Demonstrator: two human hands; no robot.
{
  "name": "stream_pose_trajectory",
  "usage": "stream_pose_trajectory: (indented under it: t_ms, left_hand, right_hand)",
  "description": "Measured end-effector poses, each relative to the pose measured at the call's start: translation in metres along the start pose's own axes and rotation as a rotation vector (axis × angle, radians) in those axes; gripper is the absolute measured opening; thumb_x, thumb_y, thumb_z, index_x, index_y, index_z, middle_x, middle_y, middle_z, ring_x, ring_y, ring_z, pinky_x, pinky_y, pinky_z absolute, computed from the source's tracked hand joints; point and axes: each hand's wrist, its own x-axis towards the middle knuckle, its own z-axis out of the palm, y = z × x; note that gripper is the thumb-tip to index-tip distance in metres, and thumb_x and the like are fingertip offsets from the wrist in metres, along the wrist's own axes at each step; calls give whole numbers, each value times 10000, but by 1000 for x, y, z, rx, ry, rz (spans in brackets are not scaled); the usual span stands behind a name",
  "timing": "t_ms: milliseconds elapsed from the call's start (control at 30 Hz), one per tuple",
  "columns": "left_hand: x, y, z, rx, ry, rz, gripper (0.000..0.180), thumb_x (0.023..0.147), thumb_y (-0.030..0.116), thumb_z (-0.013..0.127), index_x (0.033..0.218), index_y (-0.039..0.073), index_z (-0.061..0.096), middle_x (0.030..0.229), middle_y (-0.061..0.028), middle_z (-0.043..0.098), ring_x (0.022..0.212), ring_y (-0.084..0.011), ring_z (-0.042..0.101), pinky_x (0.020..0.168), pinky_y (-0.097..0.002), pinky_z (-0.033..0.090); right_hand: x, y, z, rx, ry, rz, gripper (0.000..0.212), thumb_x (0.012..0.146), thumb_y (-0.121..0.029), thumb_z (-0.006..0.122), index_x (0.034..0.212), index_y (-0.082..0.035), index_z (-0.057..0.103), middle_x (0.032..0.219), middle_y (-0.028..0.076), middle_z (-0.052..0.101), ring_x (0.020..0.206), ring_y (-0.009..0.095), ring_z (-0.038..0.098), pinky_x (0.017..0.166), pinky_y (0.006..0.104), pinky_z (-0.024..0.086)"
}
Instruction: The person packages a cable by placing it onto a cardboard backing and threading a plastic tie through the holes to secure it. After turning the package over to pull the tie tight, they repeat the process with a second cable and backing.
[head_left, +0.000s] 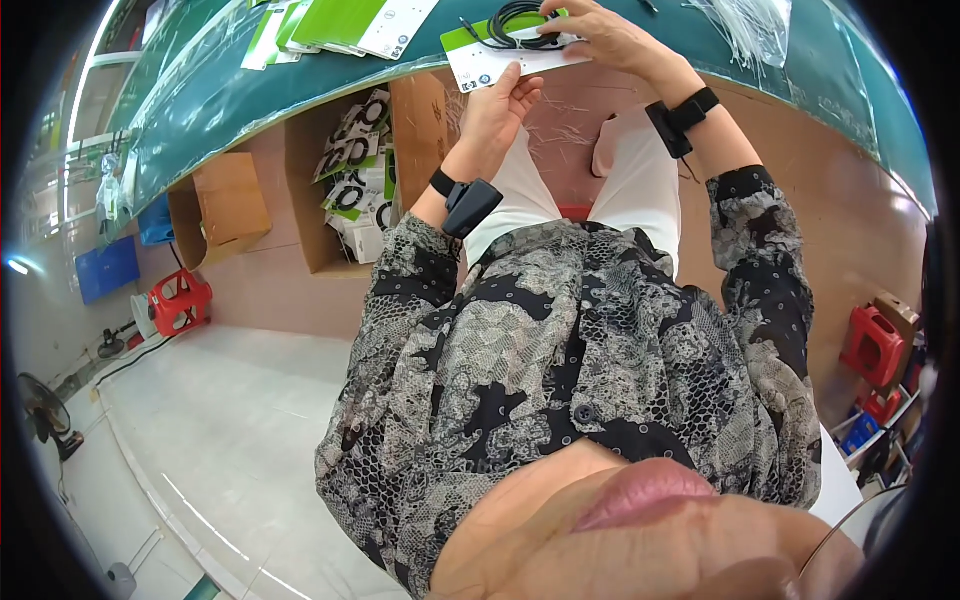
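A green and white card (468, 66) is at the table's near edge with a coiled black cable (497, 30) lying on it. A plug end of the cable points out to the left. My left hand (497, 108) grips the card's near edge, its thumb on top and the other fingers partly hidden below. My right hand (612, 40) is at the right side of the coil, thumb and fingers bent around the cable. Whether the cable is fastened to the card cannot be made out.
More green and white cards (350, 25) lie stacked on the green table (225, 110) to the left. At the right is a bundle of thin white ties (745, 30). Below the table, a cardboard box (300, 190) holds several carded cables; a red stool (180, 303) stands farther left.
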Motion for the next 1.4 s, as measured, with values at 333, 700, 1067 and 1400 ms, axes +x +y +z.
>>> stream_pose_trajectory:
  t_ms: [333,700,1067,1400]
  left_hand:
    - [-4,-25,11,-18,-43,30,164,869,80,654,1005,17,588,898,-77,633,751,-171,613,659,-270,515]
    - [0,-25,6,-94,-81,6,169,862,147,680,999,93,598,868,-2,638,651,-103,555,517,-229,427]
    - [-1,-36,15,1,61,127,151,859,135,674,990,98,609,864,12,637,700,-78,575,521,-221,440]
    - [-2,-37,7,18,46,119,180,858,136,677,1018,111,598,880,15,635,723,-82,585,545,-217,450]
  right_hand:
    - [-17,-22,30,-498,87,-262,223,844,-111,585,1061,-59,580,957,131,569,947,307,560,834,368,453]
    - [-31,-22,31,-480,90,-183,155,833,-140,609,975,-78,607,948,105,592,912,323,565,809,389,455]
    - [-46,-1,48,-561,155,-241,313,759,2,641,1065,-56,606,1095,84,587,1019,291,568,891,365,466]
    - [-44,-8,31,-509,-29,-207,347,745,43,621,1072,-73,637,1063,68,607,1047,279,563,919,362,458]
